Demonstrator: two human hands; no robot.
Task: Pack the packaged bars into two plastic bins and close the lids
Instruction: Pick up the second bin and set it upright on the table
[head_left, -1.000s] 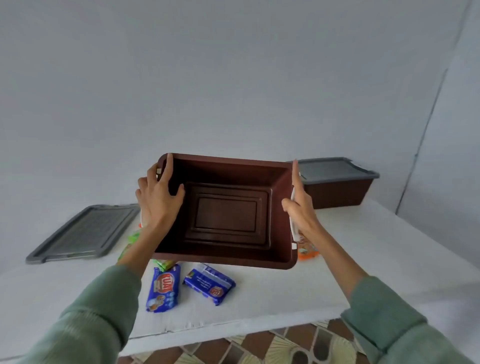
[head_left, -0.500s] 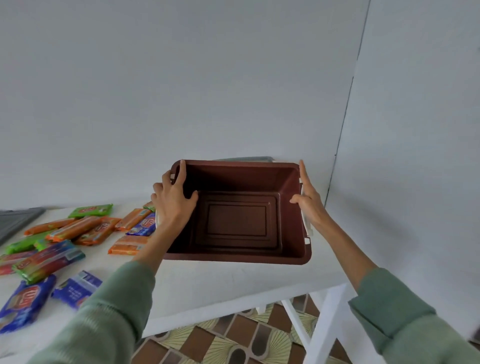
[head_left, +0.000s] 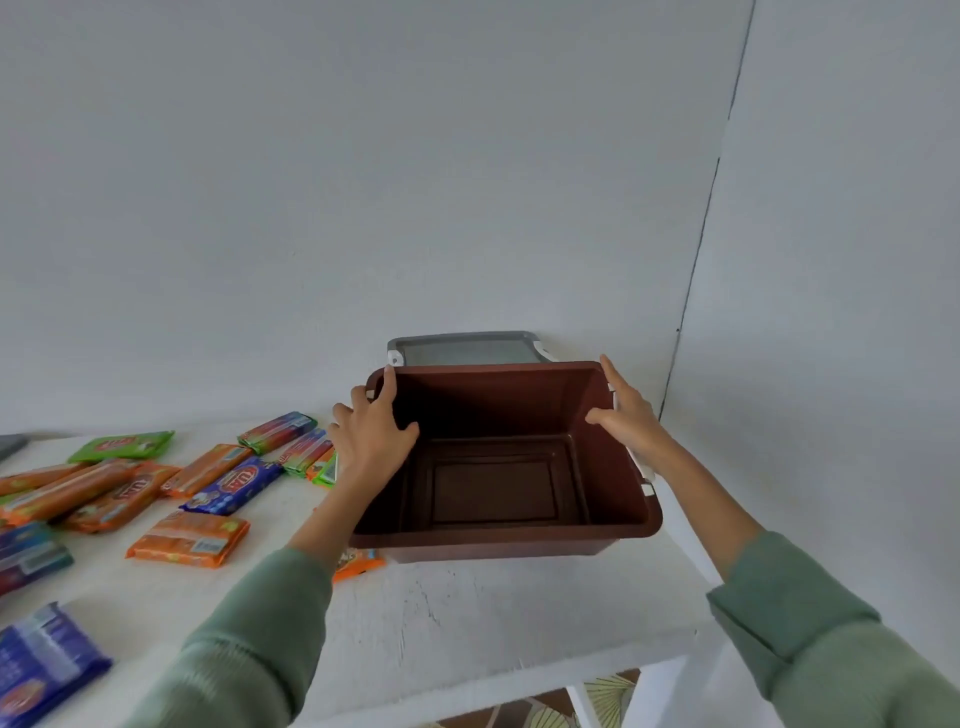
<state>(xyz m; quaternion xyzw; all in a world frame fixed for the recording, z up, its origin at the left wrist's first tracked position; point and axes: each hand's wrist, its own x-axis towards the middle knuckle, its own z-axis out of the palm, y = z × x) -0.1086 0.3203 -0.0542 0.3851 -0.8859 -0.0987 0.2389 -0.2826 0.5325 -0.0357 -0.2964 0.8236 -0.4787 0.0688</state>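
An empty brown plastic bin (head_left: 498, 543) with no lid sits low over the right end of the white table (head_left: 467, 623). My left hand (head_left: 371, 439) grips its left rim, thumb inside the wall. On the right rim, my right hand (head_left: 626, 415) holds the wall between thumb and fingers. Just behind stands a second bin, of which only the grey lid (head_left: 462, 349) shows. Several packaged bars lie to the left: orange ones (head_left: 189, 540), a blue one (head_left: 234, 486), a green one (head_left: 122, 447). One orange bar (head_left: 358, 564) peeks out from under the bin's front left corner.
A white wall rises behind the table, with a corner at the right. The table's right end (head_left: 670, 660) lies just past the bin, and patterned floor tiles (head_left: 605, 693) show below. More blue bars (head_left: 41, 660) lie at the near left edge.
Both hands have carried the brown bin rightward along the table and lowered it, from tilted toward me to nearly level. It now stands in front of the lidded bin.
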